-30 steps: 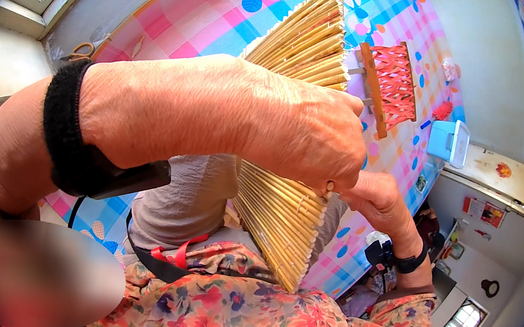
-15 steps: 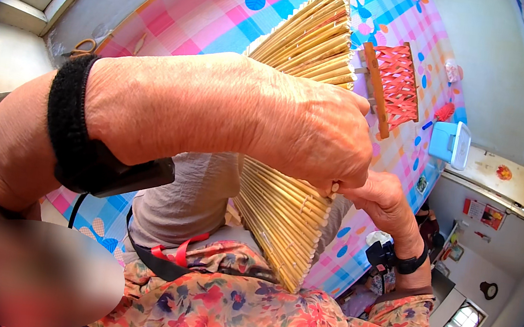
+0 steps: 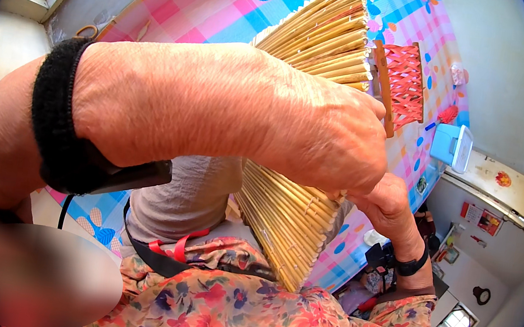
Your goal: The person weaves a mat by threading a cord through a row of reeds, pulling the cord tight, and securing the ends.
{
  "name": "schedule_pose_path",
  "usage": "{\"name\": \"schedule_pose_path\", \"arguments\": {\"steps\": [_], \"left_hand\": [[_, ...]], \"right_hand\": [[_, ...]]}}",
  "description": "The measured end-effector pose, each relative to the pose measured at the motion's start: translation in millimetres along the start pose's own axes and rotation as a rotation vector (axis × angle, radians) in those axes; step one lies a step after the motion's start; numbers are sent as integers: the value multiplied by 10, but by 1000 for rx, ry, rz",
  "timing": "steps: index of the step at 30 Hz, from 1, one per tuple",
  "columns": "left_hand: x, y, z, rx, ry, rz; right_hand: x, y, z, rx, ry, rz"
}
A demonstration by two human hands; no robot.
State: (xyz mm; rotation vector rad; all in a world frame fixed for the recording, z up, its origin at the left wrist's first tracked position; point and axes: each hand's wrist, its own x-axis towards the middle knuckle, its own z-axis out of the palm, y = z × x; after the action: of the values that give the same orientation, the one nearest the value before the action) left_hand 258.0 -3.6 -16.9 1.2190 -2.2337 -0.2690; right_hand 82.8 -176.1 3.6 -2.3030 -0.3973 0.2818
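Observation:
A mat of thin yellow stalks (image 3: 297, 224), laid side by side and stitched together, rests upright across my lap. Its upper part (image 3: 332, 30) fans out beyond my left forearm, which hides the middle. My left hand (image 3: 339, 131) reaches over the mat to its right edge, fingers bent and closed there. Against it, my right hand (image 3: 386, 203) comes in from the right with its fingers closed at the same edge. Both sets of fingertips meet around the stalk ends and largely cover one another; any thread or needle between them cannot be made out.
Beyond the mat stands a small stool with a red woven seat (image 3: 406, 86). A light blue box (image 3: 451, 146) sits farther right, near a white cabinet (image 3: 497, 184). Scissors with orange handles (image 3: 86, 30) lie at the left by the wall. A checked pink and blue sheet (image 3: 192, 15) spreads underneath.
Both hands and the upper part of the mat have shifted slightly right in the picture. The stalk end seen between the fingertips before is now mostly covered.

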Motion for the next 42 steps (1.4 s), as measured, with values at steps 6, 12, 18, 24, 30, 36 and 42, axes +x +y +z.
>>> {"name": "schedule_pose_path", "arguments": {"steps": [6, 12, 18, 24, 30, 36, 42], "left_hand": [[-163, 0, -72, -28, -44, -34], [-298, -6, -85, -58, -27, -66], [-446, -45, -82, -68, -14, -74], [-305, -48, -43, -89, 3, -46], [-41, 1, -32, -106, 32, -14], [28, -3, -105, -127, 47, -2], [2, 20, -104, -97, 54, 1]], "right_hand": [[12, -133, -38, -19, -43, 175], [56, -114, -28, 0, -7, 120], [-11, -134, -18, 65, 37, 143], [-114, -99, 3, 117, 18, 211], [-101, -92, 15, 160, 29, 174], [-88, 19, -31, 89, 1, 98], [-41, 30, 3, 82, 29, 27]]}}
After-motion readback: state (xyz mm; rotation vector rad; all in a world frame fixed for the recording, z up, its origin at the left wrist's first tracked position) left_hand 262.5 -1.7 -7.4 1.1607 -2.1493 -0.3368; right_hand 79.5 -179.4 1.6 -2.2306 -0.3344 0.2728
